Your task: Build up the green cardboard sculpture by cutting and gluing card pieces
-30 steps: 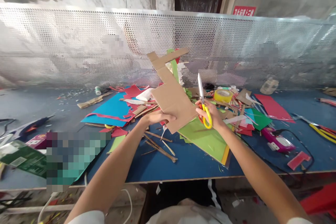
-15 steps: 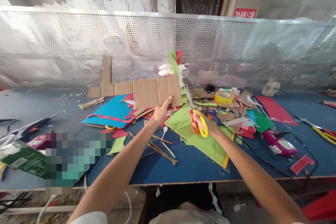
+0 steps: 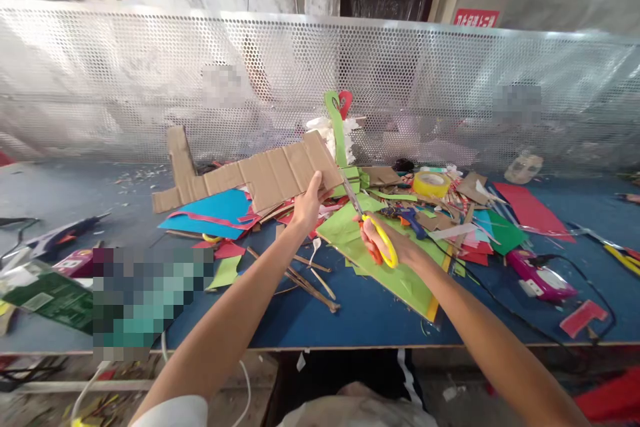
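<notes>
My left hand [image 3: 309, 203] is closed on an irregular piece of cardboard [image 3: 265, 170], thumb on its near face. The cardboard has fold lines across it and a narrow upright arm at its far left end; it is held above the table, tilted up to the right. In my right hand [image 3: 383, 240] is a pair of scissors [image 3: 379, 233] with yellow and orange handles. Their blades point up and left, at the cardboard's right edge; I cannot tell whether they bite into it. Below lies a stack of green sheets [image 3: 400, 273].
Behind the cardboard stands a green and red paper figure [image 3: 337, 120]. Yellow tape [image 3: 431, 184], a blue glue gun [image 3: 415, 221], paper scraps and twigs [image 3: 315, 287] cover the middle. Blue card [image 3: 210, 213] lies left, red card [image 3: 533, 210] right. A perforated metal screen [image 3: 280, 87] closes the back.
The cardboard was turned over from upright to stretching leftward, then tilted so its right end points up. The scissors came down and left to its right edge.
</notes>
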A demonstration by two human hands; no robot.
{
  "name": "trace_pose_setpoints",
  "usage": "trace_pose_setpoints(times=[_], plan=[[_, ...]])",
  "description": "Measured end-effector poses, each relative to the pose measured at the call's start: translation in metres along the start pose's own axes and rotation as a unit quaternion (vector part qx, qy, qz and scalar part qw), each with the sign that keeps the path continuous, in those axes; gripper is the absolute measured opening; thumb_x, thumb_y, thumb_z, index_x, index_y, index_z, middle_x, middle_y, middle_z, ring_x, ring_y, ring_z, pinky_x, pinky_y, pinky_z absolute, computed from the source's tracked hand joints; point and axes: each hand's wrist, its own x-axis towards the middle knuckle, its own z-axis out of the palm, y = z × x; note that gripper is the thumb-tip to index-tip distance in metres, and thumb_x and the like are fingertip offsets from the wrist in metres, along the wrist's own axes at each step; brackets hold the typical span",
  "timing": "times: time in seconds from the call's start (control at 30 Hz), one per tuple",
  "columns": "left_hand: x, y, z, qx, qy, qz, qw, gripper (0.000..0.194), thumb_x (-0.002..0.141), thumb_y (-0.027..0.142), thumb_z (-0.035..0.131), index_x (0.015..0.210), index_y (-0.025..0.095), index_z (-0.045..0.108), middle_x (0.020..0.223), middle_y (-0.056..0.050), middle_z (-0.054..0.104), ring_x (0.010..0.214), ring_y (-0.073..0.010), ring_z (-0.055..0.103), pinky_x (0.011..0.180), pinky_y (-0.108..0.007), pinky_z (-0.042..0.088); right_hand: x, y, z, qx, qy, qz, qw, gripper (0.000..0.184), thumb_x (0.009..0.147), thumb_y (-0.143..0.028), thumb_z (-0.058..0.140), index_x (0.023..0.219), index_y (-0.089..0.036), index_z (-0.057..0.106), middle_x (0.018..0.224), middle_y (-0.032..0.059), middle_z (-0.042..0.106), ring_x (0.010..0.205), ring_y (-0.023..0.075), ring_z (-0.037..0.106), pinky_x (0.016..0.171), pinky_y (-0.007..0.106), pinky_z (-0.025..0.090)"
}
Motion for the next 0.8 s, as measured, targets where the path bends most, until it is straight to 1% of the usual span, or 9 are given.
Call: trace_pose_setpoints(times=[0.1, 0.23, 0.33, 0.43, 0.57, 0.73, 0.8], plan=[[-0.004, 0.003, 0.003, -0.008, 0.005, -0.021, 1.000, 0.029, 0.090, 0.039, 0.081, 0.107, 0.016, 0.077, 0.117, -0.011, 0.081, 0.121, -0.0286, 0.074, 0.103, -0.040, 0.063, -0.002, -0.003, -0.001, -0.007, -0.019, 0.015, 1.000, 0.066, 0.097, -0.086, 0.039, 0.120, -0.026, 0.049, 0.060, -0.0091, 0.040, 0.043, 0.0126, 0.043, 0.042, 0.025, 0.038], [-0.005, 0.004, 0.005, 0.004, 0.018, -0.007, 1.000, 0.022, 0.091, 0.034, 0.081, 0.101, 0.015, 0.078, 0.112, -0.011, 0.082, 0.119, -0.0292, 0.075, 0.102, -0.039, 0.064, 0.000, 0.003, -0.002, -0.022, -0.009, 0.013, 1.000, 0.070, 0.094, -0.090, 0.038, 0.124, -0.027, 0.049, 0.067, -0.0072, 0.044, 0.044, 0.0120, 0.042, 0.042, 0.026, 0.037], [-0.005, 0.002, 0.005, 0.023, 0.019, -0.021, 0.999, 0.024, 0.088, 0.036, 0.083, 0.100, 0.015, 0.079, 0.107, -0.011, 0.083, 0.120, -0.0308, 0.075, 0.102, -0.040, 0.064, 0.002, 0.008, -0.002, -0.023, 0.005, 0.004, 1.000, 0.070, 0.095, -0.090, 0.037, 0.122, -0.027, 0.050, 0.069, -0.0067, 0.046, 0.043, 0.0117, 0.043, 0.041, 0.026, 0.037], [-0.005, 0.000, 0.005, 0.029, 0.018, -0.024, 0.999, 0.028, 0.087, 0.038, 0.084, 0.104, 0.016, 0.080, 0.106, -0.010, 0.083, 0.119, -0.0315, 0.076, 0.102, -0.041, 0.064, 0.003, 0.009, -0.002, -0.029, 0.008, -0.004, 1.000, 0.066, 0.097, -0.087, 0.036, 0.119, -0.026, 0.050, 0.068, -0.0072, 0.044, 0.043, 0.0123, 0.043, 0.041, 0.027, 0.038], [-0.004, -0.001, 0.002, 0.031, -0.001, -0.034, 0.999, 0.035, 0.086, 0.041, 0.085, 0.110, 0.017, 0.079, 0.109, -0.011, 0.083, 0.119, -0.0325, 0.076, 0.099, -0.042, 0.066, 0.002, 0.004, 0.001, -0.032, 0.025, -0.011, 0.999, 0.059, 0.100, -0.083, 0.038, 0.112, -0.026, 0.050, 0.067, -0.0074, 0.043, 0.043, 0.0124, 0.040, 0.039, 0.026, 0.037], [-0.005, 0.000, 0.002, 0.034, -0.017, -0.036, 0.999, 0.033, 0.089, 0.041, 0.082, 0.112, 0.017, 0.080, 0.114, -0.012, 0.082, 0.121, -0.0334, 0.075, 0.099, -0.045, 0.066, 0.000, -0.004, 0.004, -0.056, 0.050, -0.012, 0.997, 0.056, 0.102, -0.080, 0.036, 0.102, -0.026, 0.048, 0.062, -0.0076, 0.043, 0.042, 0.0125, 0.042, 0.041, 0.027, 0.038], [-0.007, 0.001, 0.003, 0.035, -0.016, -0.028, 0.999, 0.032, 0.090, 0.040, 0.081, 0.111, 0.016, 0.080, 0.115, -0.013, 0.082, 0.121, -0.0329, 0.075, 0.100, -0.044, 0.066, 0.000, -0.007, 0.004, -0.068, 0.055, -0.015, 0.996, 0.055, 0.102, -0.080, 0.036, 0.099, -0.026, 0.047, 0.061, -0.0077, 0.043, 0.041, 0.0123, 0.042, 0.042, 0.027, 0.039]])
